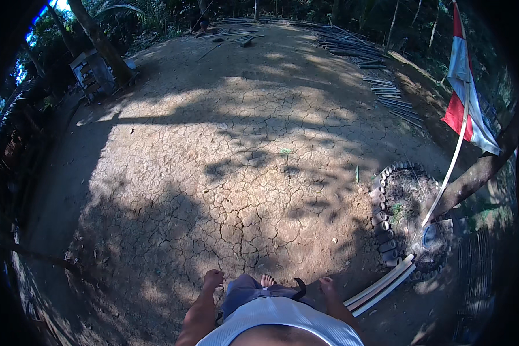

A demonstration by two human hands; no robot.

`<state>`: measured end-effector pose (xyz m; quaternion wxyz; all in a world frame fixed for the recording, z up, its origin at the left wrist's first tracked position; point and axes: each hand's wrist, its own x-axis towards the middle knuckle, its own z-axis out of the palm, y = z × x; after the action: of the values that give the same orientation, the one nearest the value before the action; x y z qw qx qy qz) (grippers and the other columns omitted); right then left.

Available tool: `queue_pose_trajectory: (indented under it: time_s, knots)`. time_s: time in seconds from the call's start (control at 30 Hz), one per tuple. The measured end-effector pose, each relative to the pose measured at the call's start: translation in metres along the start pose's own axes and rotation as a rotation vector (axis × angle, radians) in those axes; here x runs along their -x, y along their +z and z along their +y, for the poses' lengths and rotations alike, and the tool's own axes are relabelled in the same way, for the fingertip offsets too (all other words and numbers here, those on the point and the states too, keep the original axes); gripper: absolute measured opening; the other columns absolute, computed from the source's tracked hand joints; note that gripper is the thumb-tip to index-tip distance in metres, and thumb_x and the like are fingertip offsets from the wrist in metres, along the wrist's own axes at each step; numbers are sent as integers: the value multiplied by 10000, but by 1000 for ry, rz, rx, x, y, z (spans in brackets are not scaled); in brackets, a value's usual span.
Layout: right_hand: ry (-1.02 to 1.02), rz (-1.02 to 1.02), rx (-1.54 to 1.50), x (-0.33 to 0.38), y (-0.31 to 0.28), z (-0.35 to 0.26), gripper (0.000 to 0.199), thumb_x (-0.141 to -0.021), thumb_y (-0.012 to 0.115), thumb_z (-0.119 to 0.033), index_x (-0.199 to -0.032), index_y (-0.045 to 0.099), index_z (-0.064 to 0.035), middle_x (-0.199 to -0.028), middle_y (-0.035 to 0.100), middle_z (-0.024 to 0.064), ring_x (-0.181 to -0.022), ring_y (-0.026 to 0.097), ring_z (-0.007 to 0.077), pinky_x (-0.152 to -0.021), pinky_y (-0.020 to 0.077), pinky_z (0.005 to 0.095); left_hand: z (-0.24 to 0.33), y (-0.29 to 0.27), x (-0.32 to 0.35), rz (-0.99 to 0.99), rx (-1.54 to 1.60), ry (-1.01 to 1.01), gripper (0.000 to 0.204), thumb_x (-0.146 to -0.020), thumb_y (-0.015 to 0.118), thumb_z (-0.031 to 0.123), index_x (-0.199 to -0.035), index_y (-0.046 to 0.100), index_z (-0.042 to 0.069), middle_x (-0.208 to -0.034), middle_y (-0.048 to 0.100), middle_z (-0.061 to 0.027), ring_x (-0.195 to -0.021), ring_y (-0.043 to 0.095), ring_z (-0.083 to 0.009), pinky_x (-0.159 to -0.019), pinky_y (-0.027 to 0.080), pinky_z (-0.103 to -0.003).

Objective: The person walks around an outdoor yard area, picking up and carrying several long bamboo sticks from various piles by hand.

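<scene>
My left hand (pixel 214 279) hangs beside my left hip with its fingers curled in, and nothing shows in it. On the other side, my right hand (pixel 327 285) is also loosely closed, low by my right hip, with nothing visible in it. Between them are my dark shorts (pixel 245 291) and one bare foot (pixel 267 280) on the soil. A black strap-like thing (pixel 300 288) sticks out at my waist, nearer the right hand but apart from it. Pale split bamboo strips (pixel 380 285) lie on the ground just right of my right hand.
Cracked dry earth (pixel 230 196) spreads ahead. At right, a ring of short upright bamboo pieces (pixel 380 216) surrounds a tree trunk (pixel 478 179) and a leaning pole with a red-and-white flag (pixel 467 98). Bamboo poles (pixel 349 46) lie far off; a wooden structure (pixel 95 72) stands far left.
</scene>
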<state>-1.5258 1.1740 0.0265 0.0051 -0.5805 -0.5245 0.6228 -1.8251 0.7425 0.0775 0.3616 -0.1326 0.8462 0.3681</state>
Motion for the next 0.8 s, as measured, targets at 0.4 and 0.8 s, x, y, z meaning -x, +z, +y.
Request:
queue_pose_trajectory:
  time_s: [0.4, 0.8]
  knots:
    - [-1859, -1015, -327, 41, 141, -765, 484, -895, 688, -491, -1004, 693, -20, -677, 622, 58, -551, 522, 138, -476, 383, 279, 175, -73, -287, -32, -254, -433, 328, -856, 668, 300, -946, 736, -8, -812, 730, -117, -684, 716, -228, -601, 594, -363]
    - [-2672, -763, 19, -59, 246, -1087, 131, -748, 692, -183, -694, 655, -69, -553, 583, -16, -464, 525, 82, -461, 355, 238, 893, -171, -660, 173, -187, 560, 324, -889, 643, 374, -1004, 698, 77, -891, 721, -174, -846, 703, -322, -744, 543, -410]
